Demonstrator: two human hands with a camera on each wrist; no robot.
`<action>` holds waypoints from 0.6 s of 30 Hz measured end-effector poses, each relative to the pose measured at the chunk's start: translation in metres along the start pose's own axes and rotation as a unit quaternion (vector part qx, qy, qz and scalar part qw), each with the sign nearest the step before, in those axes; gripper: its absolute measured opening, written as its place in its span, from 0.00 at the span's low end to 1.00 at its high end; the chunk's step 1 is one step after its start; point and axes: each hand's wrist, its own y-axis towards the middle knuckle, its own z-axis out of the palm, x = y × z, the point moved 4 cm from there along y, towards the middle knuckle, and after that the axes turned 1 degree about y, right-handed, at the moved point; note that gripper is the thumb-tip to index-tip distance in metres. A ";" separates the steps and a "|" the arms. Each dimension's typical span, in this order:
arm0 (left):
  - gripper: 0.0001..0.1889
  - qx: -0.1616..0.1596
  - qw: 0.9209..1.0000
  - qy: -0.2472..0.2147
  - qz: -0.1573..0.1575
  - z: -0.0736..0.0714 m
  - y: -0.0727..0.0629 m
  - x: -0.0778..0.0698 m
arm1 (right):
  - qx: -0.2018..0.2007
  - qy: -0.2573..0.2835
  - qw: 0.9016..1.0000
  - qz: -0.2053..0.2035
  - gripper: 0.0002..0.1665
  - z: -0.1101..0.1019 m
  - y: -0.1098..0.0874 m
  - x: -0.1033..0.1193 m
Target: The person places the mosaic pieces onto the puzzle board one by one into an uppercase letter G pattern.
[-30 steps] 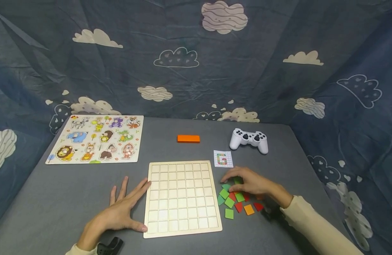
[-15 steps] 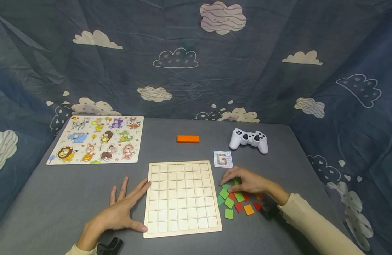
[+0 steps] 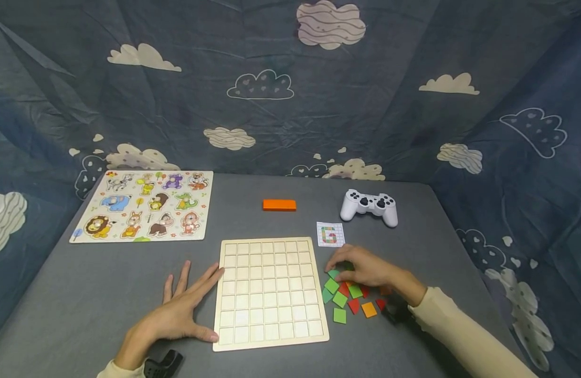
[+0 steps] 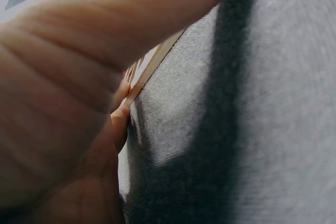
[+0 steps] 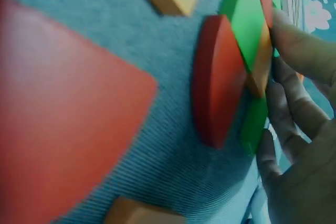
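Observation:
My left hand (image 3: 181,312) has its fingers spread and its fingertips against the left edge of a wooden grid board (image 3: 271,294); the thumb touches near the lower corner. In the left wrist view the thumb (image 4: 121,14) fills much of the picture, with the board's edge (image 4: 149,66) beyond it. My right hand (image 3: 366,265) bends over a loose pile of coloured tiles, thumb and forefinger on either side of a teal tile (image 3: 334,274); I cannot tell whether they pinch it. In the right wrist view, the fingers (image 5: 294,98) are close beside a green tile (image 5: 255,124).
Green tiles (image 3: 339,315), an orange tile (image 3: 369,310) and red pieces (image 3: 354,306) lie right of the board. A pattern card (image 3: 330,234), white game controller (image 3: 368,207) and orange block (image 3: 279,205) are behind. An animal puzzle board (image 3: 141,207) is back left.
My right hand has shifted slightly left over the pile, its thumb now closer to the teal tile. The left hand keeps its place at the board.

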 end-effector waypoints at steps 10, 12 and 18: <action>0.69 0.005 1.000 -0.005 0.001 0.000 0.000 0.000 | -0.030 -0.059 0.998 -0.014 0.12 0.003 -0.004 0.005; 0.69 0.005 1.000 -0.004 0.002 0.000 0.000 -0.001 | -0.036 -0.046 0.998 -0.010 0.12 0.002 -0.004 0.005; 0.69 0.007 1.000 -0.003 -0.001 -0.001 -0.001 -0.001 | -0.048 -0.008 0.999 -0.022 0.12 0.000 -0.003 0.001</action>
